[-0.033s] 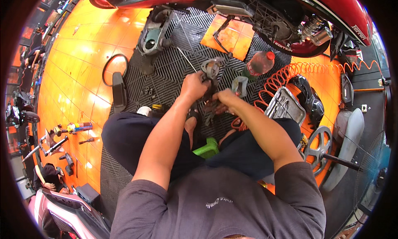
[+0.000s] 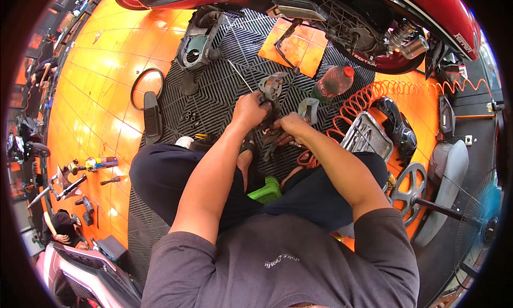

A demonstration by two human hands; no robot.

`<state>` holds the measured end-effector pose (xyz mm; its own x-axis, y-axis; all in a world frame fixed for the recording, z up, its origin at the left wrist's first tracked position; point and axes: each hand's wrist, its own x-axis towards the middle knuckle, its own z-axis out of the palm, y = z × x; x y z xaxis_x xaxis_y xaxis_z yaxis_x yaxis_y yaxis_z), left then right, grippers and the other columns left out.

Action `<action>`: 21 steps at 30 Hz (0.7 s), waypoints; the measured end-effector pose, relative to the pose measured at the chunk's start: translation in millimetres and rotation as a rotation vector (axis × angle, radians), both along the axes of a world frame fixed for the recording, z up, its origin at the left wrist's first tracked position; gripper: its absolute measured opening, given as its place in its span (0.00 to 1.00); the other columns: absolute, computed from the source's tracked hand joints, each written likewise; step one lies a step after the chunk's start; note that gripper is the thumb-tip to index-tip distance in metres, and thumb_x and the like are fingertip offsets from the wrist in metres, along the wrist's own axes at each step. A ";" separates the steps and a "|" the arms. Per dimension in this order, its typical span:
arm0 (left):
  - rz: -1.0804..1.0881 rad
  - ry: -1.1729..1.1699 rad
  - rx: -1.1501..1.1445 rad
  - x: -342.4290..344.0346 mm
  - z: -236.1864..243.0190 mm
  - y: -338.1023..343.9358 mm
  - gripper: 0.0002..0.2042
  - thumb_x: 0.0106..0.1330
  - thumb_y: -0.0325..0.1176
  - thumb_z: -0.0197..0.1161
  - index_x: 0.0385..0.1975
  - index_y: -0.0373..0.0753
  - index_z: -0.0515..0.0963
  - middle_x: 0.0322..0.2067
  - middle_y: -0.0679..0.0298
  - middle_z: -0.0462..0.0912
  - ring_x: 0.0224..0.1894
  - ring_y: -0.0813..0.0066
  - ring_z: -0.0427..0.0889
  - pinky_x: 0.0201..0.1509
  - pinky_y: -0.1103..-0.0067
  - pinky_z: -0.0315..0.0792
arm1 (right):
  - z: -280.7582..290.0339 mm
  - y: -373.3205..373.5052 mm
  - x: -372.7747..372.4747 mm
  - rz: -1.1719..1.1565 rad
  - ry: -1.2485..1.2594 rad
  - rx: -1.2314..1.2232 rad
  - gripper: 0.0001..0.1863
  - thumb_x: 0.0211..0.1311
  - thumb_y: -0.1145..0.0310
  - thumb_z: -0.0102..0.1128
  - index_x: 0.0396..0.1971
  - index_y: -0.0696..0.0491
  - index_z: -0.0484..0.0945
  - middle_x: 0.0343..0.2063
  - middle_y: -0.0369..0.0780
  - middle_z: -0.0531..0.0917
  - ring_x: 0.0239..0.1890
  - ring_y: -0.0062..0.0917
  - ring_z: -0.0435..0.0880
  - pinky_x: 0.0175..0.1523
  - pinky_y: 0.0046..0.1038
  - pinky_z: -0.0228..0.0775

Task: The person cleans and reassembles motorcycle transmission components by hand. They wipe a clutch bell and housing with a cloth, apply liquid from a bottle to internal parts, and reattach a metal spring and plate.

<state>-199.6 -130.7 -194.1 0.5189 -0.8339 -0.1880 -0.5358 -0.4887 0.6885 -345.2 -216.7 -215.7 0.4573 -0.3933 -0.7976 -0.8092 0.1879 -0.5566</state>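
Starting at the left, find a thin pale rod on a slant above the ribbed black mat, near end running in to the left hand, far end pointing up and left. Coming next to that hand: wrapped round the left side of a dark metal part, back uppermost, fingertips mostly hidden. Looking along the part, see a long axis set roughly up and down the view, with a paler, rounded end jutting just beyond the knuckles, up and to the right. Lying up and left from the right hand, and so nearer to the left. Reaching in from the right with bent fingers, toward the lower end; cannot tell, with everything so dark there, whether pinching or only touching. Finding farther right, apart from both hands, a grey bracket-like piece, then a red-capped plastic bottle, and last a metal tray of tools.
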 end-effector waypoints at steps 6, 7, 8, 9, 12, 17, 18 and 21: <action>0.014 -0.009 -0.030 -0.5 -16.6 3.7 0.20 0.53 0.40 0.69 0.43 0.33 0.80 0.27 0.48 0.83 0.34 0.48 0.83 0.40 0.65 0.74 | 10.8 3.8 -14.0 0.716 -0.026 -0.918 0.22 0.58 0.61 0.64 0.43 0.65 0.79 0.35 0.54 0.84 0.35 0.43 0.86 0.38 0.41 0.80; 0.018 -0.010 -0.040 -0.8 -14.0 4.9 0.20 0.53 0.40 0.69 0.43 0.34 0.81 0.26 0.49 0.83 0.33 0.48 0.83 0.39 0.65 0.74 | 3.8 5.3 -12.7 0.376 -0.046 -0.519 0.20 0.57 0.63 0.64 0.42 0.65 0.80 0.34 0.52 0.84 0.33 0.43 0.86 0.36 0.41 0.80; 0.024 -0.012 -0.050 -1.0 -12.2 6.0 0.20 0.53 0.40 0.69 0.43 0.35 0.81 0.26 0.49 0.83 0.33 0.49 0.83 0.38 0.65 0.74 | -6.3 6.5 -7.3 0.035 -0.063 -0.121 0.19 0.57 0.65 0.64 0.41 0.65 0.80 0.33 0.51 0.84 0.32 0.42 0.86 0.33 0.41 0.80; 0.034 -0.023 -0.068 1.9 -9.6 4.5 0.20 0.53 0.40 0.69 0.43 0.36 0.81 0.25 0.49 0.82 0.32 0.49 0.83 0.37 0.65 0.74 | -9.2 5.2 -0.7 -0.300 -0.086 0.269 0.17 0.56 0.67 0.64 0.41 0.65 0.80 0.32 0.49 0.84 0.30 0.41 0.86 0.31 0.42 0.80; -0.006 -0.050 -0.063 4.5 -7.8 0.1 0.19 0.52 0.41 0.69 0.41 0.35 0.81 0.23 0.49 0.81 0.31 0.50 0.82 0.37 0.65 0.74 | -10.0 0.9 -1.7 -0.363 -0.146 0.355 0.14 0.54 0.74 0.63 0.39 0.65 0.79 0.30 0.46 0.83 0.25 0.38 0.85 0.25 0.40 0.79; -0.052 -0.045 0.028 1.0 -23.5 1.8 0.17 0.54 0.41 0.67 0.39 0.36 0.81 0.28 0.48 0.82 0.35 0.46 0.82 0.41 0.62 0.74 | 4.1 -3.5 -15.5 0.913 -0.095 -0.960 0.15 0.56 0.64 0.62 0.35 0.62 0.82 0.32 0.50 0.85 0.34 0.40 0.86 0.37 0.39 0.80; -0.049 -0.057 0.065 0.7 -15.3 2.3 0.17 0.54 0.41 0.67 0.39 0.37 0.80 0.31 0.48 0.83 0.38 0.46 0.82 0.44 0.61 0.75 | 5.2 -3.0 -12.8 0.834 -0.040 -0.922 0.15 0.56 0.63 0.62 0.35 0.61 0.82 0.33 0.50 0.85 0.35 0.40 0.86 0.38 0.38 0.79; 0.000 -0.158 0.032 3.9 -13.8 0.6 0.16 0.55 0.41 0.67 0.40 0.38 0.81 0.33 0.46 0.83 0.41 0.46 0.81 0.46 0.61 0.74 | 20.5 -0.8 -1.9 0.366 0.173 -0.492 0.18 0.55 0.59 0.63 0.36 0.61 0.83 0.33 0.52 0.85 0.36 0.41 0.86 0.40 0.38 0.79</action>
<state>-195.7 -130.1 -207.9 0.5438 -0.8290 -0.1306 -0.6364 -0.5087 0.5798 -347.1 -217.4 -195.3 0.5124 -0.5752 -0.6376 -0.8585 -0.3623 -0.3631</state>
